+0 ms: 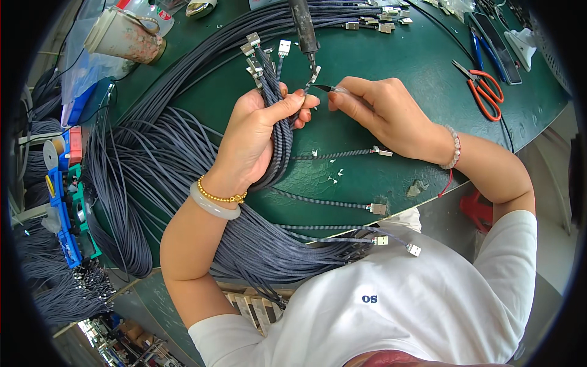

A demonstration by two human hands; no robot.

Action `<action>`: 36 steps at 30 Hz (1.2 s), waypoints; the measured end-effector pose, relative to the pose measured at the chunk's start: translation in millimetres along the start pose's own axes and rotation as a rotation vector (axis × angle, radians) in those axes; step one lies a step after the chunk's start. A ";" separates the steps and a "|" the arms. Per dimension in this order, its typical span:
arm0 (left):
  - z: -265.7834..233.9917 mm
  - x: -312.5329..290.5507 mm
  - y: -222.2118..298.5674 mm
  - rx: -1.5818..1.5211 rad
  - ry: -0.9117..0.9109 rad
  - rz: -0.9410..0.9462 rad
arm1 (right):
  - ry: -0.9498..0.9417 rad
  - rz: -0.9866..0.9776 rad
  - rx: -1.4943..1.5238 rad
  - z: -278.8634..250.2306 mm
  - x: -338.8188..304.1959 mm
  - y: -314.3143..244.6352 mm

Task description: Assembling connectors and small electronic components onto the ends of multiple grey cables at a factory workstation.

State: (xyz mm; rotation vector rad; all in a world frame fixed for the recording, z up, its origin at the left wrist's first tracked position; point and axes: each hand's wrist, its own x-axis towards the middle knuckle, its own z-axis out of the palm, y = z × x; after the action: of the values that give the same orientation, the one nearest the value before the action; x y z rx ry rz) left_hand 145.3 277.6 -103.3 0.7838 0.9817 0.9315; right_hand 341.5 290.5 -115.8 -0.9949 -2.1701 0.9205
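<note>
Clamped between thumb and forefinger of my left hand [252,133] is one braided cable [307,91], gripped below its metal connector [315,74]; the same hand wraps a cable bundle [279,147]. Thumb and forefinger of my right hand [391,115] are together, pinched on a dark pointed tool [324,88] whose tip lies just beside the cable. The connector stands tilted beneath the tip of what I take to be a soldering iron [304,29], reaching in over the far edge of the desk [428,58]; whether the two touch, I cannot tell. For sound work, I judge, the pinch should be firm and close behind the connector, the pointed tool should steady without nicking the braid, and my fingertips should keep clear of the possibly hot end. The bundled connectors [253,40], upright to the left of the iron, are best tilted away from it. Farther out, white scraps [333,179] dot the surface, a loose connector [377,208] lies near the front edge, and red-handled cutters [473,77] rest toward the right edge.
</note>
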 end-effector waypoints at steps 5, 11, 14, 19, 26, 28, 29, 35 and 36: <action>-5.4 -3.0 0.8 0.009 -0.032 0.006 | 0.063 0.099 0.135 0.7 5.6 -0.7; 8.2 -5.0 -0.5 0.043 -0.099 -0.057 | 0.133 0.302 0.646 -14.6 23.2 10.2; 13.7 -2.1 0.1 0.107 -0.131 -0.080 | 0.097 0.259 0.673 -16.8 25.8 18.3; 26.3 1.9 2.4 0.016 -0.069 -0.138 | 0.062 0.301 0.607 -30.7 17.5 17.6; 37.8 11.2 -1.9 0.168 -0.068 -0.050 | 0.118 0.313 0.867 -47.3 15.1 31.7; 43.2 11.8 -0.7 0.122 -0.074 -0.076 | 0.115 0.272 0.807 -49.1 13.6 34.8; 46.6 12.5 0.5 0.124 -0.076 -0.077 | 0.107 0.232 0.746 -49.4 13.1 35.8; 48.8 16.6 -1.1 0.101 -0.069 -0.060 | 0.101 0.232 0.821 -49.9 8.3 29.5; 47.9 17.0 -2.1 0.125 -0.044 -0.038 | 0.102 0.231 0.822 -51.7 7.4 28.3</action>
State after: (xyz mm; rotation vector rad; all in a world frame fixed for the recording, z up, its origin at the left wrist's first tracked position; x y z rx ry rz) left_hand 194.6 286.0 -93.6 0.8841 1.0198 0.8232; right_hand 386.3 328.0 -105.3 -0.8352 -1.3724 1.6374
